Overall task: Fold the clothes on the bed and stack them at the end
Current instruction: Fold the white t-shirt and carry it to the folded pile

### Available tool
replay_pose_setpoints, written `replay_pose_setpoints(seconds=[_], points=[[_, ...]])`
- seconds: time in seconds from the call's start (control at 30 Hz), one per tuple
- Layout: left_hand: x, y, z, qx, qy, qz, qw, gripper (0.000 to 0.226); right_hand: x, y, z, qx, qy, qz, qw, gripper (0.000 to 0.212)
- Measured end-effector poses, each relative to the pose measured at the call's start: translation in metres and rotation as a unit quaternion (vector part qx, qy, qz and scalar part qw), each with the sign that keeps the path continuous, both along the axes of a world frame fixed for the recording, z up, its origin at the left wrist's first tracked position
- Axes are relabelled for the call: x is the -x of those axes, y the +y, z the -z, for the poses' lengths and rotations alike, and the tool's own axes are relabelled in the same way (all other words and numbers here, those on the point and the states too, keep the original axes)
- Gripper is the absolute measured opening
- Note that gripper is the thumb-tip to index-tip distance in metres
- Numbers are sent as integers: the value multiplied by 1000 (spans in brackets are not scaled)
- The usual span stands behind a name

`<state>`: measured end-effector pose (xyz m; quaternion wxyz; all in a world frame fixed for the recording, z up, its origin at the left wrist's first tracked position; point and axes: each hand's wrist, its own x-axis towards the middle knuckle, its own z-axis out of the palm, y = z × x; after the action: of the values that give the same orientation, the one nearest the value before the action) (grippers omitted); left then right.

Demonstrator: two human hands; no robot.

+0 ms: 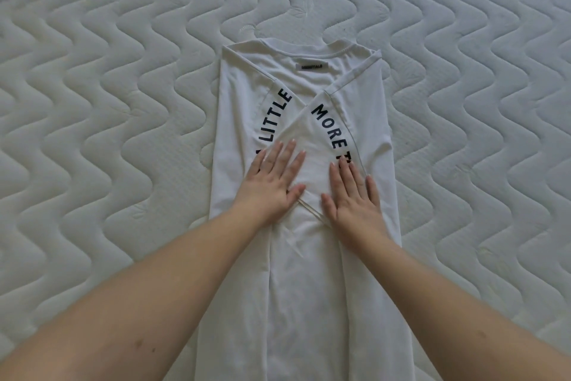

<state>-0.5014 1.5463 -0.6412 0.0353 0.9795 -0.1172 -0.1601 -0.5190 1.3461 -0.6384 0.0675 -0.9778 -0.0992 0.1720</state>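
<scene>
A white T-shirt (pixel 304 272) is laid on the quilted bed (pixel 123 102), its sleeves folded across each other. It is pressed flat by the left hand (pixel 273 178) and right hand (pixel 355 198), fingers (pixel 290 153) straight, grasping nothing.

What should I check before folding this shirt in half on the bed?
1. Shirt lies flat on the mattress: ok.
2. Both sides folded in, sleeves crossing in the middle: ok.
3. Left hand and right hand press flat on the sleeves: ok.
4. Collar straight at the far end: ok.
5. Wrinkles gone near the bottom part: not ok, a few creases show.
6. Bottom hem even: cannot tell, it is out of view.
</scene>
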Motion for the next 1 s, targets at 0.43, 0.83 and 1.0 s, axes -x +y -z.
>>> replay_pose_setpoints(seconds=[0.43, 0.83, 1.0], points=[[-104, 80, -21, 111, -70, -134, 982, 56, -122, -10, -27, -105, -20, 108, 988, 58], [-215, 70, 4, 9, -35, -26, 999, 58, -267, -5, 5, -32, -11, 52, 998, 63], [-207, 70, 22, 7, -85, -63, 994, 60, -265, -14, 21, -89, -66, 137, 984, 67]])
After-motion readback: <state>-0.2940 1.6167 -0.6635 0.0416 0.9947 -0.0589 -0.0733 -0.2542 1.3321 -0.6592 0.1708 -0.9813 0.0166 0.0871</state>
